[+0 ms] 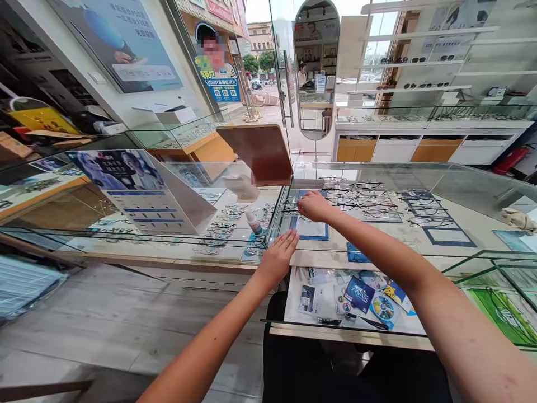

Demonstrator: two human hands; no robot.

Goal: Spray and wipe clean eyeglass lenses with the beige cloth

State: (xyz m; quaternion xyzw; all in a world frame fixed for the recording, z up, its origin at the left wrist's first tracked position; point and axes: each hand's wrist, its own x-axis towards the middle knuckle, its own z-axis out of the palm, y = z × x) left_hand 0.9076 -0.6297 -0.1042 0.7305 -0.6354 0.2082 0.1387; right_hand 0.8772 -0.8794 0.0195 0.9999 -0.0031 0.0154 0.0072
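My right hand (314,206) reaches across the glass counter with its fingers curled around one end of a dark-framed pair of eyeglasses (288,207). Just below it lies a white display card with a blue border (312,230). My left hand (277,256) rests with fingers stretched out on the counter's front edge, holding nothing. Beyond and right of my right hand, several pairs of eyeglasses (361,196) stand in rows. A small white bottle (253,221) is to the left, near my left fingertips.
A pulled-out drawer (289,305) below holds packets, a disc and pens. On the left counter stand a folded sign (145,204) and a brown-backed mirror or panel (258,151). Further right, a green tray (503,316) sits under glass. A tall oval mirror (316,67) stands behind.
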